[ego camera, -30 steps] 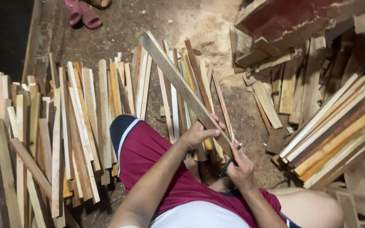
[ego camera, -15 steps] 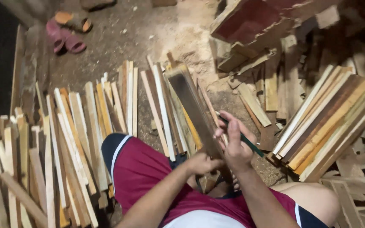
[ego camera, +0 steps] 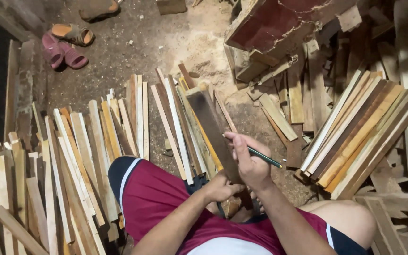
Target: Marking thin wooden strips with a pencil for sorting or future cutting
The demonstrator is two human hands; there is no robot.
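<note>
I sit on the ground in maroon shorts among wood strips. My left hand [ego camera: 219, 188] grips the near end of a long dark wooden strip [ego camera: 209, 123] that points away from me. My right hand [ego camera: 247, 161] rests against the strip's right edge and holds a green pencil [ego camera: 265, 157] whose tip points right.
A pile of thin wooden slats [ego camera: 72, 156] lies at my left, more slats [ego camera: 175, 113] lie ahead. A stack of longer boards [ego camera: 364, 132] leans at the right. A red wooden box [ego camera: 284, 19] and scrap pieces sit at the back right. Pink sandals [ego camera: 60, 49] lie on the dirt floor.
The strip was turned from its pale face to a darker one and drawn closer. My left hand slid to its near end; my right hand rose with the pencil onto the strip.
</note>
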